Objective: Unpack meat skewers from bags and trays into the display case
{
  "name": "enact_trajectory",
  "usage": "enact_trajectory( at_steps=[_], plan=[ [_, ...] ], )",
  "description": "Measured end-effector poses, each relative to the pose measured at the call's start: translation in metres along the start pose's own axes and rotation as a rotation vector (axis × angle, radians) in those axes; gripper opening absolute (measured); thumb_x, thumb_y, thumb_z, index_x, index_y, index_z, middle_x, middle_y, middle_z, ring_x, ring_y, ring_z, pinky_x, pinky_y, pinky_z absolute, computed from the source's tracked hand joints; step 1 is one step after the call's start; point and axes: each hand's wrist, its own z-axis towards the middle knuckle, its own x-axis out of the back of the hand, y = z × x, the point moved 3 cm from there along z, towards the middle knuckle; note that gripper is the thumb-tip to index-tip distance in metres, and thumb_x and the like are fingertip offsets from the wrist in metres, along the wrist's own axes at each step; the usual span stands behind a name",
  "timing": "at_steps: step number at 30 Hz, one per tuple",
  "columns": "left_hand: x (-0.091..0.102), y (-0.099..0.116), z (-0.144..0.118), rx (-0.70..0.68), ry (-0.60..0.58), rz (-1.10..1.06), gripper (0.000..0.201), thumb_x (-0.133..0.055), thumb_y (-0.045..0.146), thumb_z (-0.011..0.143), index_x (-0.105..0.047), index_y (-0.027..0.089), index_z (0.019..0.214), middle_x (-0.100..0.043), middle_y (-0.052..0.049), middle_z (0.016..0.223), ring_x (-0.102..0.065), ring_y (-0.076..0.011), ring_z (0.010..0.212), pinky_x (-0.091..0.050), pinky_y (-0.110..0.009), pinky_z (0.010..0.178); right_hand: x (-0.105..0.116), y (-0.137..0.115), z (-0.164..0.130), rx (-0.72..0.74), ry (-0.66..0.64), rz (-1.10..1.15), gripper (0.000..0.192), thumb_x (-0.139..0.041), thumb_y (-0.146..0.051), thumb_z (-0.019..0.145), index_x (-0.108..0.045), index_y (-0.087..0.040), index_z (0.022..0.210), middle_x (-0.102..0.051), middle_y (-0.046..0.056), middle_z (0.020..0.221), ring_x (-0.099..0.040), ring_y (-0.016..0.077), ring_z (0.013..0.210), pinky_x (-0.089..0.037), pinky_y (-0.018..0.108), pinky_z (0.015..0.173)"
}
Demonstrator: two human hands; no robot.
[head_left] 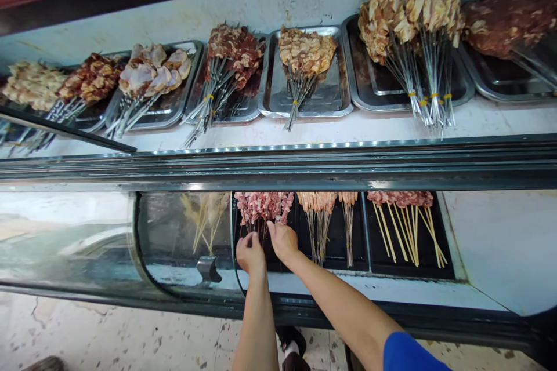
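Both my hands reach into the open lower shelf of a display case. My left hand (250,253) and my right hand (282,240) are at the stick ends of a bundle of pink raw meat skewers (263,206) lying on a black tray (335,243). The fingers of both hands are curled around the skewer sticks. To the right on the same shelf lie thinner skewer bundles (321,208) and a bundle on pale wooden sticks (402,208).
A curved sliding glass door (183,243) with a handle (208,269) is slid to the left. On top of the case, steel trays (343,90) hold several bundles of marinated meat skewers (304,55). Speckled floor lies below.
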Motion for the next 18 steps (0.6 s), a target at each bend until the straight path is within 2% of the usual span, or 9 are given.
enact_trajectory(
  at_steps=[3,4,6,9,12,14,16,18],
  plan=[
    [0.005,0.004,0.002,0.134,0.091,0.021,0.055,-0.034,0.039,0.089,-0.044,0.002,0.128,-0.050,-0.024,0.125,-0.047,-0.0322,0.118,-0.037,-0.044,0.098,0.001,0.025,-0.014,-0.104,0.064,0.017,0.034,-0.034,-0.031,0.093,-0.061,-0.013,0.101,-0.069,0.012,0.095,-0.064,0.0180,0.089,-0.042,0.024,0.074],
    [0.005,0.006,0.005,0.162,0.079,0.029,0.059,-0.034,0.041,0.088,-0.041,0.000,0.130,-0.048,-0.027,0.127,-0.046,-0.0350,0.119,-0.038,-0.047,0.097,0.000,0.031,-0.014,-0.124,0.072,0.018,0.032,-0.039,-0.029,0.091,-0.059,-0.011,0.107,-0.067,0.014,0.100,-0.063,0.0188,0.094,-0.042,0.025,0.077],
    [0.000,0.010,0.013,0.182,0.003,0.044,0.062,-0.033,0.045,0.087,-0.042,0.003,0.131,-0.050,-0.027,0.125,-0.047,-0.0382,0.117,-0.037,-0.052,0.095,-0.004,0.038,-0.007,-0.145,0.047,0.036,0.033,-0.044,-0.029,0.088,-0.058,-0.008,0.110,-0.066,0.016,0.105,-0.062,0.0199,0.097,-0.042,0.025,0.079],
    [-0.010,0.013,0.025,0.174,-0.141,0.073,0.060,-0.030,0.052,0.087,-0.050,0.013,0.127,-0.059,-0.023,0.113,-0.054,-0.0396,0.107,-0.037,-0.058,0.091,-0.011,0.036,0.020,-0.172,-0.065,0.135,0.030,-0.049,-0.035,0.086,-0.065,-0.012,0.096,-0.070,0.013,0.090,-0.065,0.0180,0.084,-0.043,0.023,0.070],
    [-0.014,0.012,0.029,0.168,-0.198,0.107,0.058,-0.026,0.052,0.088,-0.053,0.016,0.125,-0.062,-0.022,0.110,-0.056,-0.0390,0.104,-0.037,-0.058,0.089,-0.016,0.036,0.038,-0.196,-0.124,0.197,0.030,-0.051,-0.038,0.085,-0.067,-0.014,0.083,-0.071,0.010,0.078,-0.066,0.0166,0.078,-0.043,0.022,0.066],
    [-0.010,0.012,0.025,0.181,-0.172,0.128,0.060,-0.019,0.049,0.090,-0.052,0.014,0.125,-0.060,-0.023,0.111,-0.055,-0.0389,0.106,-0.038,-0.058,0.088,-0.019,0.041,0.033,-0.222,-0.151,0.211,0.033,-0.050,-0.040,0.084,-0.067,-0.013,0.077,-0.070,0.011,0.071,-0.066,0.0173,0.074,-0.043,0.023,0.064],
    [-0.004,0.012,0.016,0.180,-0.128,0.134,0.061,-0.015,0.048,0.091,-0.051,0.012,0.125,-0.059,-0.024,0.112,-0.054,-0.0379,0.107,-0.038,-0.057,0.089,-0.025,0.047,0.016,-0.255,-0.223,0.244,0.034,-0.049,-0.039,0.084,-0.066,-0.013,0.071,-0.067,0.009,0.060,-0.065,0.0163,0.060,-0.043,0.023,0.057],
    [0.000,0.016,0.003,0.091,-0.084,0.130,0.057,-0.019,0.046,0.091,-0.046,0.013,0.129,-0.056,-0.021,0.120,-0.050,-0.0345,0.114,-0.033,-0.056,0.095,-0.030,0.050,-0.005,-0.274,-0.307,0.290,0.031,-0.047,-0.036,0.085,-0.065,-0.014,0.073,-0.064,0.004,0.053,-0.059,0.0128,0.045,-0.041,0.021,0.048]
  ],
)
